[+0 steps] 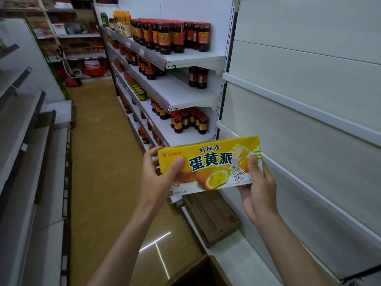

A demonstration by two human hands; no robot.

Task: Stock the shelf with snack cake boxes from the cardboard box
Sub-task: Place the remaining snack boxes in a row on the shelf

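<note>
A yellow snack cake box (210, 165) with green lettering is held in the air in front of the white shelf unit (309, 112) on the right. My left hand (158, 176) grips its left end, thumb on the front face. My right hand (258, 186) grips its right end, thumb on the front as well. The box faces me, slightly tilted, level with the edge of a bare shelf board. An open cardboard box (198, 273) shows at the bottom edge, its inside hidden. A closed flat cardboard carton (212, 217) lies on the lowest shelf below the snack box.
Shelves of dark sauce jars (171, 36) with red and orange labels fill the unit further along the aisle. Grey shelving (26, 141) lines the left side. The brown aisle floor (99, 162) runs between them. A red basin and a mop stand at the far end.
</note>
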